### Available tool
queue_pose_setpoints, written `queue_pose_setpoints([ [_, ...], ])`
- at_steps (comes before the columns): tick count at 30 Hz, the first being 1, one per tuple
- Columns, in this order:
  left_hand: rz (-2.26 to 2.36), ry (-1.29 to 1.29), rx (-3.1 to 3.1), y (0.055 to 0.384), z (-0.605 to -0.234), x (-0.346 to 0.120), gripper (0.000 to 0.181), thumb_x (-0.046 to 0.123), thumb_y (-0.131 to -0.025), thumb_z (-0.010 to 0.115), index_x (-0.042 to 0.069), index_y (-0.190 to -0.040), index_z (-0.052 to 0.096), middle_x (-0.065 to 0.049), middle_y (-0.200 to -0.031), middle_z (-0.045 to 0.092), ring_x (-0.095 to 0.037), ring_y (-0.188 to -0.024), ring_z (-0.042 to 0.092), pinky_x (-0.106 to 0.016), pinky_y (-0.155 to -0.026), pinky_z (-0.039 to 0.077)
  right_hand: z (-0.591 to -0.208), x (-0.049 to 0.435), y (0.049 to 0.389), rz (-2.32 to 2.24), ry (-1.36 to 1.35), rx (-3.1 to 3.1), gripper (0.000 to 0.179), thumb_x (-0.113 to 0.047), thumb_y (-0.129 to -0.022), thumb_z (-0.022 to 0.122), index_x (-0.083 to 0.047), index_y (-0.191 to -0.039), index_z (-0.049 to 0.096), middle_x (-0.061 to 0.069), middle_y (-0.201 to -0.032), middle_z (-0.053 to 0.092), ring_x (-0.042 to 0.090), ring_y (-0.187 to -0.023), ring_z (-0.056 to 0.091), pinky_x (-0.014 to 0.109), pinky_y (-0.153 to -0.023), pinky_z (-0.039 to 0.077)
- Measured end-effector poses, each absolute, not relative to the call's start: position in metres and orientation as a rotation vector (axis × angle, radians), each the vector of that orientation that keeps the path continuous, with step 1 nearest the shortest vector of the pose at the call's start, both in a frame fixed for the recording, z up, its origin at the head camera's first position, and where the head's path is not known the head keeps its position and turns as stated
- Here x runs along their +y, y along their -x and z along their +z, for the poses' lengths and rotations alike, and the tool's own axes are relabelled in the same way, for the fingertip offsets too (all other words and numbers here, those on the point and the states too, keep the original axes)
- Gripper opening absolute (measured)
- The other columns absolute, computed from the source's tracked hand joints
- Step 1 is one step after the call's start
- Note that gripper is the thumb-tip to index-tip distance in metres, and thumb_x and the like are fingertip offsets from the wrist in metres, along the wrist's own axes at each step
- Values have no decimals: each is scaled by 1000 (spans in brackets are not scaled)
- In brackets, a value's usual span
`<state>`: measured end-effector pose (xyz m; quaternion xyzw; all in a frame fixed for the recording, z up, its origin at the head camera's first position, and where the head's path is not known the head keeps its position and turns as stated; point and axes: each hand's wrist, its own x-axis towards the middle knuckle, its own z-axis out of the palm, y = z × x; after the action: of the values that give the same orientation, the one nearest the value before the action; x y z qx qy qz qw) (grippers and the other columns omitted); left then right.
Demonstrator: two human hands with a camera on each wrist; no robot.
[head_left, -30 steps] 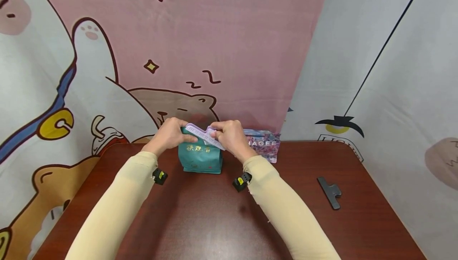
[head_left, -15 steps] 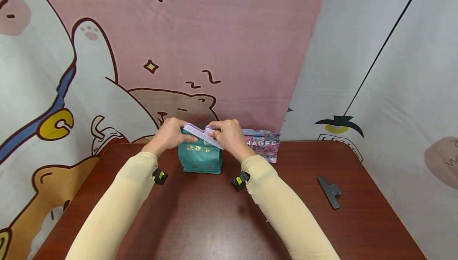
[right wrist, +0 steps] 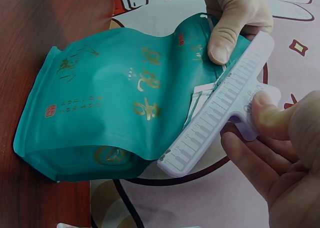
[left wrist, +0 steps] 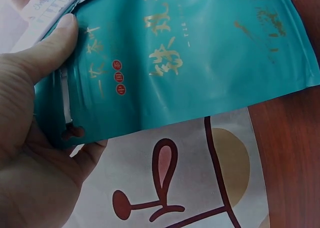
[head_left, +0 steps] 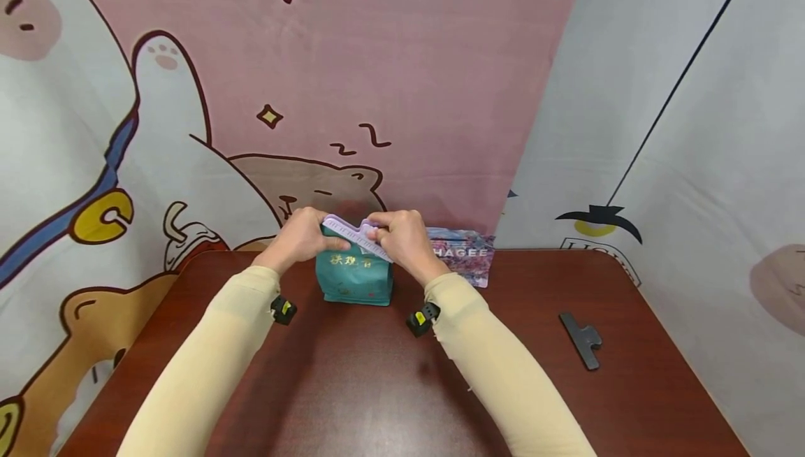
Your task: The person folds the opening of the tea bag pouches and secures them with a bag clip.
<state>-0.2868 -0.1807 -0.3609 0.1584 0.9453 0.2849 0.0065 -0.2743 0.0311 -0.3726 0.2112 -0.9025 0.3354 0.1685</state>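
Observation:
A teal tea bag with gold characters stands on the table. At its top left, my left hand pinches the bag; in the left wrist view the thumb presses on its front. My right hand pinches the handle of a pale purple bag clip between thumb and fingers. Slanting across the bag's top, the clip's long ruler-marked bar lies over its edge. A small white piece shows beside the bar. Whether the clip bites on the bag cannot be told.
Behind my right hand stands a pink and blue patterned pouch. A dark grey bag clip lies on the right of the brown table. A cartoon-printed cloth hangs behind the table's far edge.
My right hand and the purple clip have shifted very slightly left over the bag. The left hand keeps its hold, and the bag stays in place.

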Motion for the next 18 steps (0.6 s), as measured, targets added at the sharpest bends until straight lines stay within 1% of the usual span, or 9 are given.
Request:
queue_pose_setpoints([
  [7, 889, -501, 2970, 286, -361, -180, 29, 32, -80, 85, 10, -97, 78, -1, -83, 77, -13, -67, 64, -29, -63, 52, -371, 33, 273, 1026, -581, -2621, 20, -19, -90, 75, -15, -109, 79, 6, -100, 78, 20, -78, 69, 32, -67, 56],
  [12, 904, -498, 2975, 284, -361, -180, 30, 33, -80, 85, 11, -99, 77, -1, -84, 76, -13, -69, 66, -30, -64, 53, -372, 35, 272, 1057, -600, -2627, 22, -20, -92, 73, -16, -113, 77, 6, -103, 78, 18, -78, 69, 33, -69, 57],
  [18, 951, -543, 3000, 282, -362, -178, 26, 30, -80, 85, 16, -98, 74, 0, -87, 75, -15, -73, 65, -32, -67, 52, -373, 40, 270, 1134, -636, -2630, 25, -21, -93, 72, -16, -117, 75, 6, -106, 77, 17, -77, 69, 30, -69, 56],
])
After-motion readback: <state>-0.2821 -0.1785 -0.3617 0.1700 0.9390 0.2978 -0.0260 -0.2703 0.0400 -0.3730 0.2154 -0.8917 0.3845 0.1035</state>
